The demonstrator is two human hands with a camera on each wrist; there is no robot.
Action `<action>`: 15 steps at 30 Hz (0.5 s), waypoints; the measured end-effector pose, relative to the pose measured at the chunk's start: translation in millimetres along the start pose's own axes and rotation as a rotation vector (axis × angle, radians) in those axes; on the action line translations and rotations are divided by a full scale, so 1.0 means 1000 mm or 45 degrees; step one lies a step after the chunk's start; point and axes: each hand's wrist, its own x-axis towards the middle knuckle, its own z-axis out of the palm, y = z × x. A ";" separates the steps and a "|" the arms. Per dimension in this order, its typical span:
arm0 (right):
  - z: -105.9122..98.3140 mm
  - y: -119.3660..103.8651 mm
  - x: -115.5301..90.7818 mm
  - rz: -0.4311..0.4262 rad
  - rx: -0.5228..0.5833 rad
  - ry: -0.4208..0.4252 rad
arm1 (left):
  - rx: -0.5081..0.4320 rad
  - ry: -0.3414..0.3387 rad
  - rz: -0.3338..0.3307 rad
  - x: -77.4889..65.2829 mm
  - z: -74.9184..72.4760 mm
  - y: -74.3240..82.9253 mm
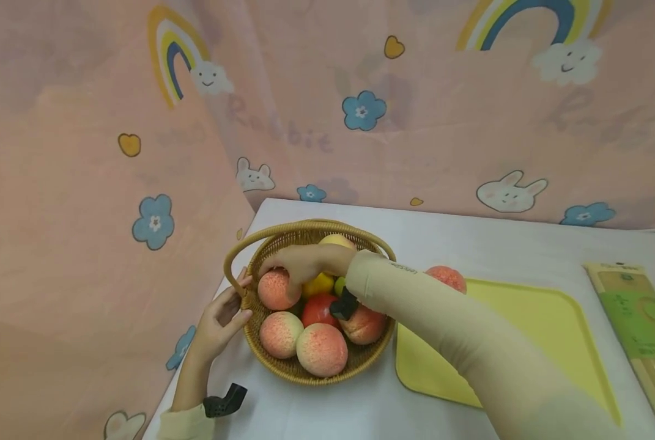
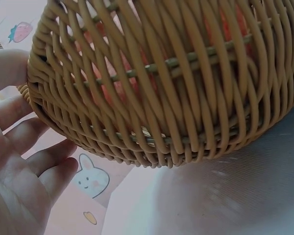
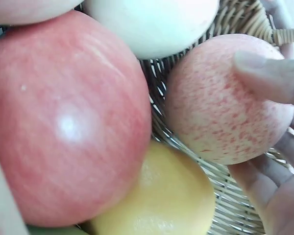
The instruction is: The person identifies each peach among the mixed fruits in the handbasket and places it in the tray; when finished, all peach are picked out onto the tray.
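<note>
My right hand (image 1: pixel 299 263) reaches over the wicker basket (image 1: pixel 318 380) and grips a speckled pink peach (image 1: pixel 276 289) at its left side. In the right wrist view, the thumb lies on top of that peach (image 3: pixel 215 112), with fingers around its far side. My left hand (image 1: pixel 217 321) holds the basket's left rim by the foot of the handle; the left wrist view shows thumb and fingers against the weave (image 2: pixel 152 88). Inside, two more peaches (image 1: pixel 321 349) sit in front, beside a shiny red fruit (image 1: pixel 318 310) and a yellow fruit (image 1: pixel 318 285).
A yellow tray (image 1: pixel 536 311) lies right of the basket, partly behind my right sleeve (image 1: pixel 459 330). Another peach (image 1: pixel 446 278) shows at the tray's far left. A flat green-and-tan package (image 1: pixel 638 324) lies at the far right. Patterned pink cloth (image 1: pixel 305 153) hangs behind the table.
</note>
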 end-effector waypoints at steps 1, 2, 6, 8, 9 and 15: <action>-0.001 -0.001 -0.002 -0.004 0.023 0.016 | -0.006 -0.002 -0.002 0.000 0.000 0.000; -0.002 -0.003 -0.004 -0.014 0.048 0.033 | -0.011 -0.004 -0.004 -0.001 0.000 0.000; -0.005 -0.008 -0.011 -0.085 0.119 0.088 | -0.001 0.003 0.002 -0.001 0.000 0.001; -0.006 -0.010 -0.014 -0.105 0.115 0.108 | 0.003 0.010 0.035 0.000 0.000 0.001; -0.007 -0.012 -0.015 -0.123 0.122 0.118 | 0.007 0.016 0.050 0.000 0.000 0.001; -0.012 -0.019 -0.031 -0.182 0.181 0.183 | 0.017 0.037 0.052 0.000 0.002 0.000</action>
